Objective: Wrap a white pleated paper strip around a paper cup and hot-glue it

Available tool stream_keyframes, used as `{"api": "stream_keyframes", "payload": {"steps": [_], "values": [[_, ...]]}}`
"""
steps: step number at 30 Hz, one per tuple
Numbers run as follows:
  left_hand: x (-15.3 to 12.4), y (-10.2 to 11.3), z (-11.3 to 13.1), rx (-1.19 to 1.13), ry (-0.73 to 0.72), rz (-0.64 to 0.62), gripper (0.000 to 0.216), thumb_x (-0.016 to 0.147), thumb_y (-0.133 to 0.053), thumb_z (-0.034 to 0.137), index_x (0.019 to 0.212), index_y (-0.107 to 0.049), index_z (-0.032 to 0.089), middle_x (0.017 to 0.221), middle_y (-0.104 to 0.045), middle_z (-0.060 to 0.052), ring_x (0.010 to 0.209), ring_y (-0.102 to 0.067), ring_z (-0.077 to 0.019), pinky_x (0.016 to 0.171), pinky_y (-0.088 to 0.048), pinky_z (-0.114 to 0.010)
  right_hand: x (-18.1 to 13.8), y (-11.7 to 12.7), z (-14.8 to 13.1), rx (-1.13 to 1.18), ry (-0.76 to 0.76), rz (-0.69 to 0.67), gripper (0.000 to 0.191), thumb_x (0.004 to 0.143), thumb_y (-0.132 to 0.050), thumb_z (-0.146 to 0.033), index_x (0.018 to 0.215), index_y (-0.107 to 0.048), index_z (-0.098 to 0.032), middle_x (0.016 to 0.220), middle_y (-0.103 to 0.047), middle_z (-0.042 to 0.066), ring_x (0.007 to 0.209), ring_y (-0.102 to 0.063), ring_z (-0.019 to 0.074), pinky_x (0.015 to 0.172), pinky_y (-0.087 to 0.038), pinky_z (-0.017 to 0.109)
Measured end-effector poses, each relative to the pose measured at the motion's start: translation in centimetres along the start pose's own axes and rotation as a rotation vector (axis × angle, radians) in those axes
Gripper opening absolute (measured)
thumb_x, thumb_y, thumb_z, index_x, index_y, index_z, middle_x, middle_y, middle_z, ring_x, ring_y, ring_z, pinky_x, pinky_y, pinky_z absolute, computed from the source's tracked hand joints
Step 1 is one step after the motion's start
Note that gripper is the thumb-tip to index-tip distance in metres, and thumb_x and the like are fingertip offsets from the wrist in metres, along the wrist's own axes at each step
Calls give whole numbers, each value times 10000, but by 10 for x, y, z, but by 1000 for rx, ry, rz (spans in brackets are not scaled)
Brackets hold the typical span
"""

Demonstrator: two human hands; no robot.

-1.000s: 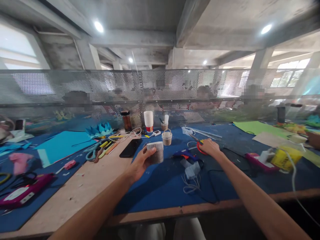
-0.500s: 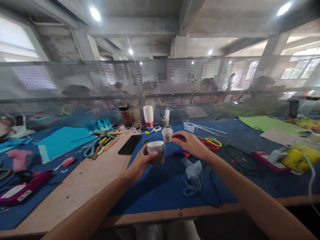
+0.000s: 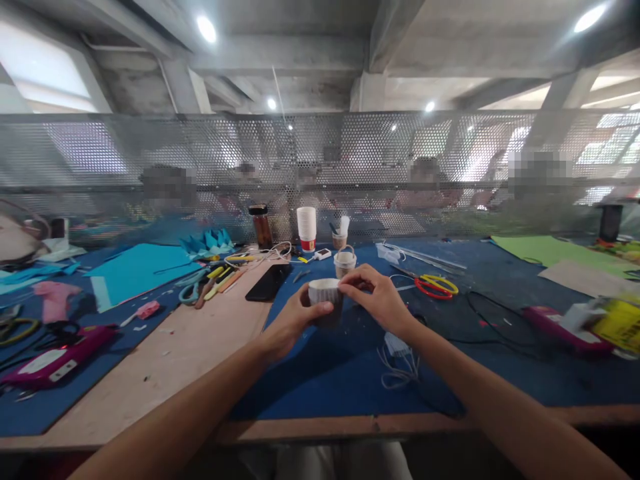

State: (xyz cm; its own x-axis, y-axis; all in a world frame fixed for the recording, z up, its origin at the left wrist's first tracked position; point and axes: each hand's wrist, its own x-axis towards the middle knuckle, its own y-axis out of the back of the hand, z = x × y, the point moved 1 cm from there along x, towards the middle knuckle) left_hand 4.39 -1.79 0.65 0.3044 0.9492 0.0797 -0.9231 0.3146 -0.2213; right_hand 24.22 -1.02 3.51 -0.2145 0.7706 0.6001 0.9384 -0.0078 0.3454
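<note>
My left hand (image 3: pixel 300 315) is closed around a small cup (image 3: pixel 325 293) with a pale, vertically ribbed outside, its opening facing up. The thumb lies across the near side. My right hand (image 3: pixel 376 299) has its thumb and forefinger pinched together at the cup's right rim; what sits between the fingertips is too small to make out. Just behind the cup stands a little handled basket (image 3: pixel 345 263), cream with a brownish band. A pale cord shows behind my right hand, near red-and-yellow-handled scissors (image 3: pixel 436 287).
A black phone (image 3: pixel 269 283) and several tools lie left of my hands. Behind are a brown bottle (image 3: pixel 261 228) and a stack of paper cups (image 3: pixel 307 227). A white cord bundle (image 3: pixel 400 363) lies under my right forearm. Purple power strips (image 3: pixel 60 357) flank the area.
My right hand has moved in from beside the little basket to the cup's rim. The cup remains in my left hand. The whole view has shifted slightly.
</note>
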Motion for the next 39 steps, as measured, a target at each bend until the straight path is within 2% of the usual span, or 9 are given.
{"api": "stream_keyframes", "payload": {"steps": [7,17,25,30,39], "values": [[4,2,-5,29,-57,12,550,653,-905,246,1160,-697,194,1122,-715,-95,996,-649,-242,828,-490,-322,-8,-2,2,2,46,47,65,903,-649,-265,882,-673,-209,926,-648,8,855,-639,152,812,-534,294],[4,0,-1,39,-56,33,535,657,-899,267,1145,-694,189,1073,-712,-91,948,-652,-228,790,-503,-319,-9,2,2,34,-35,65,72,889,-622,-262,858,-634,-197,855,-684,8,776,-639,151,766,-520,297],[3,-1,1,14,-57,18,579,650,-902,279,1175,-681,172,1092,-715,-113,971,-649,-245,799,-490,-328,-9,1,0,169,-130,21,110,867,-639,-288,820,-610,-192,873,-755,43,813,-695,166,765,-522,302],[2,-1,2,52,-77,1,612,653,-905,277,1204,-663,166,1189,-702,-131,1071,-635,-264,876,-476,-337,-8,0,5,184,-186,18,135,849,-650,-312,792,-596,-202,790,-730,21,750,-678,168,727,-514,300],[2,1,-2,165,-159,33,596,643,-910,288,1173,-655,193,1131,-711,-81,1032,-625,-243,824,-477,-313,-8,-3,9,159,-171,28,109,856,-649,-294,823,-602,-201,754,-684,5,721,-659,170,683,-499,293]]}}
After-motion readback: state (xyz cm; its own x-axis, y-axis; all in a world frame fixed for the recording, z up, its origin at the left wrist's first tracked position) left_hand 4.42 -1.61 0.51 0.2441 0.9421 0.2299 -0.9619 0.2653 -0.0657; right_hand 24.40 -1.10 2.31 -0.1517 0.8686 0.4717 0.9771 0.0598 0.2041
